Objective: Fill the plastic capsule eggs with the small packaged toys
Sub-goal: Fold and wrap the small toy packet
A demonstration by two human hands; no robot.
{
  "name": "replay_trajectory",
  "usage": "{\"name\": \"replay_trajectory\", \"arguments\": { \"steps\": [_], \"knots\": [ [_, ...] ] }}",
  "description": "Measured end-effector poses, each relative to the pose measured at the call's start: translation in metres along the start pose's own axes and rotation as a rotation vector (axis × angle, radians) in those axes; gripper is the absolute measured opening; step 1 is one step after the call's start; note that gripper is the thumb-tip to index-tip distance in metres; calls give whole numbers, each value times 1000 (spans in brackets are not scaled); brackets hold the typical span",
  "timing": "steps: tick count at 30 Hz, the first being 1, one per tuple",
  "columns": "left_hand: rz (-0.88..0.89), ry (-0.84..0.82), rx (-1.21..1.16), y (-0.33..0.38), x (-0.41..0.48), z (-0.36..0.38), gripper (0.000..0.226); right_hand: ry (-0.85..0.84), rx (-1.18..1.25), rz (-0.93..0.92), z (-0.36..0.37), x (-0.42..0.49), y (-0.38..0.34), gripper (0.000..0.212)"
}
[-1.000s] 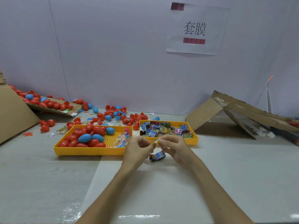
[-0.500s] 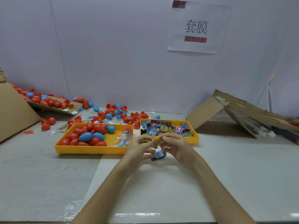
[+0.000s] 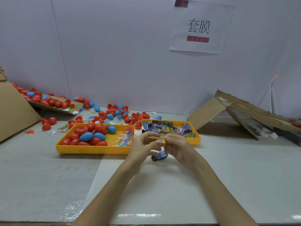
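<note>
A white paper sign with black characters [image 3: 199,28] is hanging on the pale wall panel [image 3: 105,46] high above the grip. A collapsed brown cardboard box [image 3: 206,115] is leaning well to the grip's right, another brown cardboard sheet [image 3: 14,111] far left. A yellow plastic tray [image 3: 91,149] is sitting just left, a smaller yellow tray [image 3: 197,139] just behind.

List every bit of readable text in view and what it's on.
"套膜": black print on the white paper sheet on the back wall.
Red bars above and below it: blurred, unreadable.
Packaged toys in the right tray and the packet pinched between left hand and right hand: print too small.
</note>
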State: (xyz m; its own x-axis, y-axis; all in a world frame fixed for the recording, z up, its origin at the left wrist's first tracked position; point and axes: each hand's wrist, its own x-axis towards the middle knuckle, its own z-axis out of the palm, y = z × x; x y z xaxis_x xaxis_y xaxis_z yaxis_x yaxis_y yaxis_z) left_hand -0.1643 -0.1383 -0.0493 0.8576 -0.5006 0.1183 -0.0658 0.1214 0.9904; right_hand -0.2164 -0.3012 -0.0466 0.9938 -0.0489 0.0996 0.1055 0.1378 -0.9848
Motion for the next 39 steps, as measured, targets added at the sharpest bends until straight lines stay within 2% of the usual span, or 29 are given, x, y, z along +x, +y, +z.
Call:
{"name": "replay_trajectory", "arguments": {
  "steps": [5, 8, 13, 18, 21, 26, 28, 31, 34, 39],
  "knots": [
    [152, 48, 141, -3, 1, 3, 20, 17, 5, 34, -3, 0, -1, 30],
    [177, 22, 192, -4, 0, 3, 30, -11, -2, 49, -3, -1, -1, 25],
    [173, 16, 220, -4, 0, 0, 20, 47, 13, 55, -3, -2, -2, 23],
    [293, 149, 171, 1, -1, -3, 16, 111, 124, 51, -10, -1, -3, 28],
    [356, 253, 361, 6, 4, -11, 17, 126, 221, 23, -15, 2, -3, 28],
    [265, 267, 705, 23, 19, -51, 13, 135, 228, 38, -15, 2, -4, 21],
    [216, 371, 997, 31, 25, -79, 18, 138, 213, 43, -15, 2, -4, 21],
    [-6, 456, 1461, 43, 34, -120, 43, 146, 223, 45, -15, 2, -5, 25],
    [-146, 417, 1524, 47, 41, -147, 44, 156, 224, 40, -15, 2, -4, 28],
    [-40, 457, 1528, 34, 45, -160, 34, 167, 193, 42, -15, 2, -3, 33]
  ]
}}
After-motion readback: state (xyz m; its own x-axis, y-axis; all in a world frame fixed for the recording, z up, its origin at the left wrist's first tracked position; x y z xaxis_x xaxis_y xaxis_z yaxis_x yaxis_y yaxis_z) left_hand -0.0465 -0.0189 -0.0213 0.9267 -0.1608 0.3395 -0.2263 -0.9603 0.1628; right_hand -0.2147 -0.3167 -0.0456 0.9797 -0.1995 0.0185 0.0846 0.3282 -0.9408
